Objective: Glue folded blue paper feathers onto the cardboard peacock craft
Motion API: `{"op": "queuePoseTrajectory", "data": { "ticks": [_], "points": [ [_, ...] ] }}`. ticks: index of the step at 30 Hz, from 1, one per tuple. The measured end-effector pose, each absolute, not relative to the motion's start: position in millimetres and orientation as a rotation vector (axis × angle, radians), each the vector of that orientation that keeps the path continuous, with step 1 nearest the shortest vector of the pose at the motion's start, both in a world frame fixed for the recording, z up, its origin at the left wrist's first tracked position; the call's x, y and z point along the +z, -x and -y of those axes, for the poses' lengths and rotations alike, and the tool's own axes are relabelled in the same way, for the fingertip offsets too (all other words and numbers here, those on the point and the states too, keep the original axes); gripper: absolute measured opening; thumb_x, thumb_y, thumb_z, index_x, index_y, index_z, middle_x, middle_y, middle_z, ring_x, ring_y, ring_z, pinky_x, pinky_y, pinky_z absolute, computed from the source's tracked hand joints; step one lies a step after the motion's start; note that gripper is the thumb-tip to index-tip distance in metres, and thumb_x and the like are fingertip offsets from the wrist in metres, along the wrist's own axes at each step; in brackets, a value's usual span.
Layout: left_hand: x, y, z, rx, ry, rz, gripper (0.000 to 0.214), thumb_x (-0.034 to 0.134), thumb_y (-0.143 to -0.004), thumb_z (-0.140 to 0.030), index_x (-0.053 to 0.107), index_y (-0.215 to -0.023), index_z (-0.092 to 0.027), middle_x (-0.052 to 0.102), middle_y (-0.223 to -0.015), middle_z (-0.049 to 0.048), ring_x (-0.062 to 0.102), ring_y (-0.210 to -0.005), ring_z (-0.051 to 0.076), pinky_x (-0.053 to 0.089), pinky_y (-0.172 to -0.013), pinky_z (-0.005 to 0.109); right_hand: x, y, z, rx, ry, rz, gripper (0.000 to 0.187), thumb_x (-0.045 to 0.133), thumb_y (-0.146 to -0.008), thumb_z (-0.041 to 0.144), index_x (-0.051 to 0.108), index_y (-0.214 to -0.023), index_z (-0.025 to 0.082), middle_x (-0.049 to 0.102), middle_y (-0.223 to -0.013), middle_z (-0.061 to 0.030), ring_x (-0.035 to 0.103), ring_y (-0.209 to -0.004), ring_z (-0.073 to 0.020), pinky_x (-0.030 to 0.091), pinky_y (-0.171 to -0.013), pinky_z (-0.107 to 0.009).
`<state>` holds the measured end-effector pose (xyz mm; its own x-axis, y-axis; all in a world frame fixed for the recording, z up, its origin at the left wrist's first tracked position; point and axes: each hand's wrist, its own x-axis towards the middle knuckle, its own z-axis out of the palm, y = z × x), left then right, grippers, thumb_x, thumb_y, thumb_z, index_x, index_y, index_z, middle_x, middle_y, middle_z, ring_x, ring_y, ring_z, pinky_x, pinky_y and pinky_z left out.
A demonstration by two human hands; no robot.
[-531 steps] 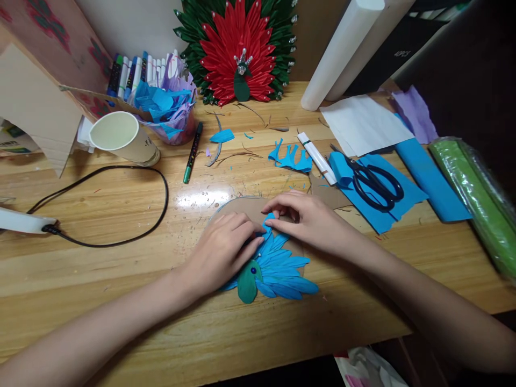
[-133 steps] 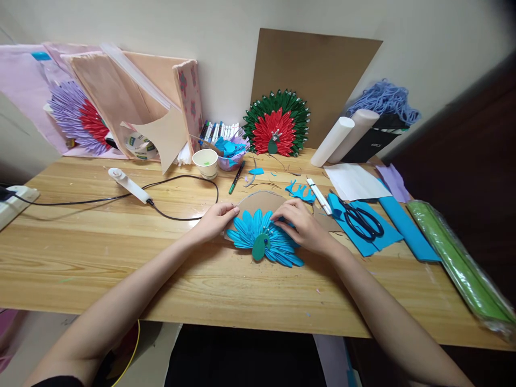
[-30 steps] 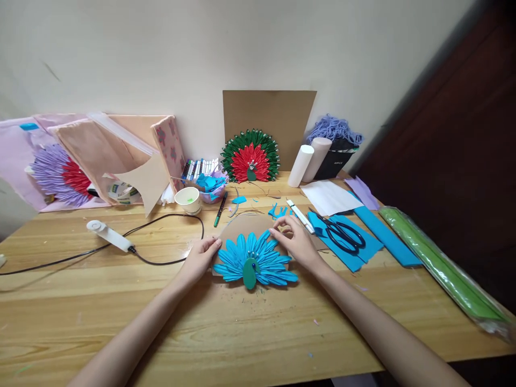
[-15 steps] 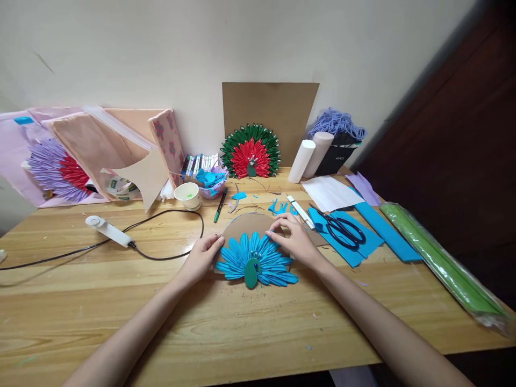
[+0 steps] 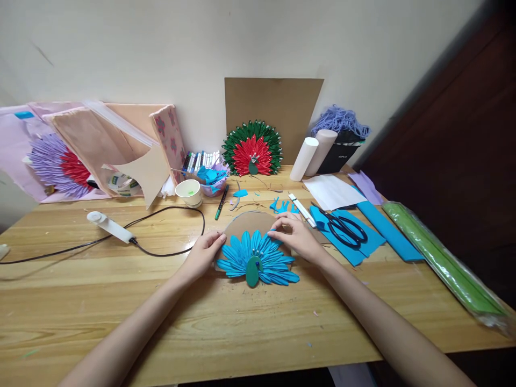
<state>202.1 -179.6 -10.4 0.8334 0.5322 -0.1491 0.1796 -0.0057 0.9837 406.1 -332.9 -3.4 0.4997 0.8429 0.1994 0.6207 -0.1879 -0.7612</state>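
A peacock craft with blue paper feathers (image 5: 237, 252) and a green body (image 5: 252, 271) lies on a rounded piece of brown cardboard (image 5: 252, 220) on the wooden table. My left hand (image 5: 205, 250) grips the cardboard at its left edge, thumb on top and fingers underneath. My right hand (image 5: 296, 236) is at the upper right of the feathers, its thumb and forefinger pinched together on a blue paper feather (image 5: 272, 242). The remaining fingers of that hand are curled above the cardboard.
Black-handled scissors (image 5: 346, 228) lie on blue paper (image 5: 365, 252) at the right. A white glue gun (image 5: 108, 227) with its cord is at the left. Behind are a paper cup (image 5: 188, 193), a green pen (image 5: 221, 203), and a red-and-green peacock (image 5: 253, 153). A green roll (image 5: 439, 263) lies far right.
The view has shifted slightly, so the things at the back appear a little higher. Both hands keep nearly the same hold on the peacock craft.
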Motion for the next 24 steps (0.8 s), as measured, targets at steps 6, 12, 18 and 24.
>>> {"op": "queuePoseTrajectory", "data": {
  "ticks": [6,12,18,24],
  "points": [
    [-14,-202,178,0.291,-1.579,-0.546,0.032,0.053,-0.080,-0.046,0.061,-0.081,-0.015,0.063,-0.079,0.0029,0.057,-0.076,0.017,0.045,-0.072,0.027,-12,-408,331,0.299,1.891,1.221,0.014,0.069,-0.071,0.035,0.066,-0.070,0.021,0.059,-0.092,-0.0060,0.046,-0.106,-0.0255,0.035,-0.092,-0.044],
    [-16,-201,176,0.306,-1.596,-0.560,0.033,0.054,-0.079,-0.047,0.060,-0.079,-0.015,0.063,-0.079,0.0031,0.057,-0.079,0.018,0.045,-0.073,0.027,-12,-409,331,0.277,1.882,1.247,0.015,0.061,-0.078,0.034,0.065,-0.071,0.021,0.062,-0.089,-0.0057,0.049,-0.102,-0.0250,0.035,-0.091,-0.045],
    [-18,-202,175,0.297,-1.585,-0.564,0.033,0.053,-0.079,-0.046,0.060,-0.077,-0.014,0.062,-0.076,0.0031,0.057,-0.077,0.018,0.045,-0.072,0.028,-14,-408,330,0.296,1.829,1.216,0.015,0.061,-0.078,0.034,0.062,-0.071,0.020,0.062,-0.086,-0.0041,0.053,-0.095,-0.0223,0.038,-0.089,-0.042],
    [-18,-203,174,0.298,-1.498,-0.581,0.034,0.058,-0.075,-0.047,0.063,-0.080,-0.014,0.065,-0.078,0.0039,0.058,-0.076,0.019,0.046,-0.072,0.028,-15,-412,330,0.433,1.714,1.066,0.019,0.058,-0.079,0.038,0.059,-0.081,0.019,0.058,-0.090,-0.0042,0.058,-0.087,-0.0185,0.048,-0.080,-0.035]
  ]
}}
